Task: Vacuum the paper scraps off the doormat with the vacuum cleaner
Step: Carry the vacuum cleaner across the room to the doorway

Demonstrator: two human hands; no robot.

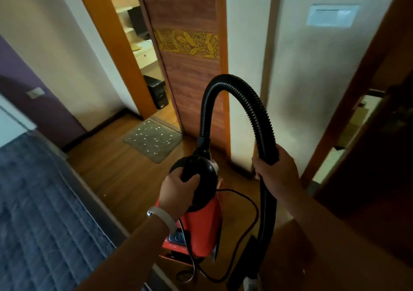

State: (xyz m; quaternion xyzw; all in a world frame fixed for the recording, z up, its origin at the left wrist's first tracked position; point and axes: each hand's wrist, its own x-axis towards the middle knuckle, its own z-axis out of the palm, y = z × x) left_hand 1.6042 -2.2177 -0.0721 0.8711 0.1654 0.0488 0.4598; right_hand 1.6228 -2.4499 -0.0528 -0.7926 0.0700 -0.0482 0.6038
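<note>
Left hand (178, 190) grasping the red vacuum cleaner (201, 221) by its handle, right hand (276, 170) grasping its hose (225, 77), the person should carry it steadily to the scrap-dotted doormat (157, 154) well ahead of the left grip, keeping the cord (252, 203) untangled.

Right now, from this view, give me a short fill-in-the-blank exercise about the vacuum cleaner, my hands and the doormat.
1. The left hand holds the vacuum cleaner by its black ____.
2. The right hand grips the ribbed black ____.
3. The paper scraps on the doormat are ____ in colour.

Missing words: handle; hose; white.
</note>
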